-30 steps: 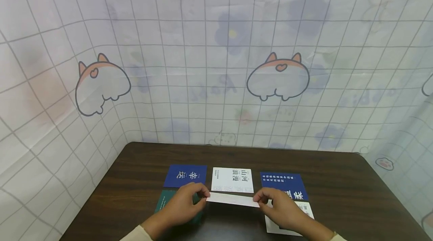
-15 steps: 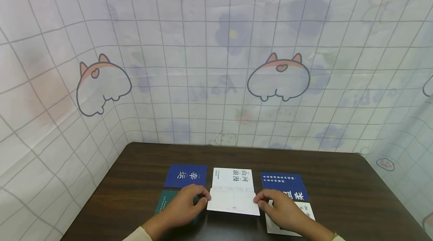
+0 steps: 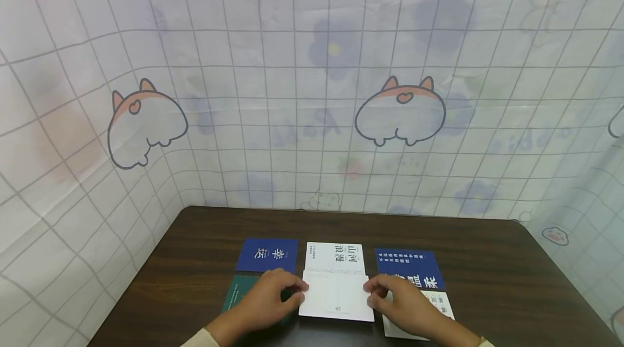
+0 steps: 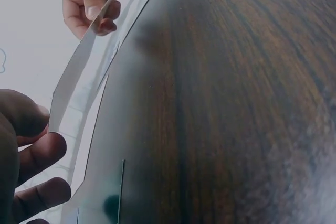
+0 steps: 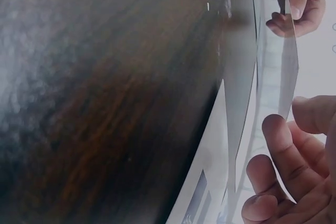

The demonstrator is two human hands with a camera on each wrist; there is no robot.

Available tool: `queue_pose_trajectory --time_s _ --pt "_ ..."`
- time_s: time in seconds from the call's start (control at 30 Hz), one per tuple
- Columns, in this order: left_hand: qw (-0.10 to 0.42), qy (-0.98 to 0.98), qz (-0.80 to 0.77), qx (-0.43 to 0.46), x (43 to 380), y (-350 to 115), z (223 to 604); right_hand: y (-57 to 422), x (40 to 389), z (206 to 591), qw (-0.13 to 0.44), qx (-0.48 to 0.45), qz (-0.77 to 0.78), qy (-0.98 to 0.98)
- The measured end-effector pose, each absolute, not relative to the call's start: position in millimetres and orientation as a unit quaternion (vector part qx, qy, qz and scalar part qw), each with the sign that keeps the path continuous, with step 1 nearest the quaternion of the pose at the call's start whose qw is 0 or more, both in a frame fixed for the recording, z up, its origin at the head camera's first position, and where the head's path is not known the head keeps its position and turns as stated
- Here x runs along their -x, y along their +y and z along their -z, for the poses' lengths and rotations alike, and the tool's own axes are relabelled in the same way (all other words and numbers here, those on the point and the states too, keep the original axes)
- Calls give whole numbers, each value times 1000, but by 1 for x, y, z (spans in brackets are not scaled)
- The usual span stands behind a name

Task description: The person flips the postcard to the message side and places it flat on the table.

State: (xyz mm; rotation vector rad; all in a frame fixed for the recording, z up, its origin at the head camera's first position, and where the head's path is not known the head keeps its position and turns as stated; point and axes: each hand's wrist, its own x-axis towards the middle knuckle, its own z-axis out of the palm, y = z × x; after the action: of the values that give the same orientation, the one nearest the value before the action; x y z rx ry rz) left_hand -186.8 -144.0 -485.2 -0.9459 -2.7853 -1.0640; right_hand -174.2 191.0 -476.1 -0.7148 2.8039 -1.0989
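A white postcard point(image 3: 336, 298) is held over the dark table between both hands, its face with a thin dividing line and small print showing in the head view. My left hand point(image 3: 268, 301) pinches its left edge between thumb and fingers. At the right edge, my right hand point(image 3: 402, 303) pinches it the same way. Both wrist views show the postcard point(image 4: 76, 72) nearly edge-on and raised off the table. Just beyond it lies a white card with dark characters point(image 3: 333, 256), its near part covered by the postcard.
On the left lie a blue card point(image 3: 268, 253) and a green card point(image 3: 240, 288), the green one partly behind my left hand. To the right are another blue card point(image 3: 409, 264) and a white card point(image 3: 442, 306), partly under my right hand. A patterned cloth point(image 3: 292, 92) hangs behind the table point(image 3: 487, 260).
The postcard has tilted from a narrow strip to showing its broad printed face, its near edge now closer to me. Both hands stay at its sides.
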Motion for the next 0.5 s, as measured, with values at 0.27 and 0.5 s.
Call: queue_pose_trajectory --time_s 0.27,0.5 --pt "15 -900 299 317 188 -145 490 189 174 480 47 229 347 908" --pt "28 -904 275 327 186 -144 491 188 176 483 47 232 335 912"
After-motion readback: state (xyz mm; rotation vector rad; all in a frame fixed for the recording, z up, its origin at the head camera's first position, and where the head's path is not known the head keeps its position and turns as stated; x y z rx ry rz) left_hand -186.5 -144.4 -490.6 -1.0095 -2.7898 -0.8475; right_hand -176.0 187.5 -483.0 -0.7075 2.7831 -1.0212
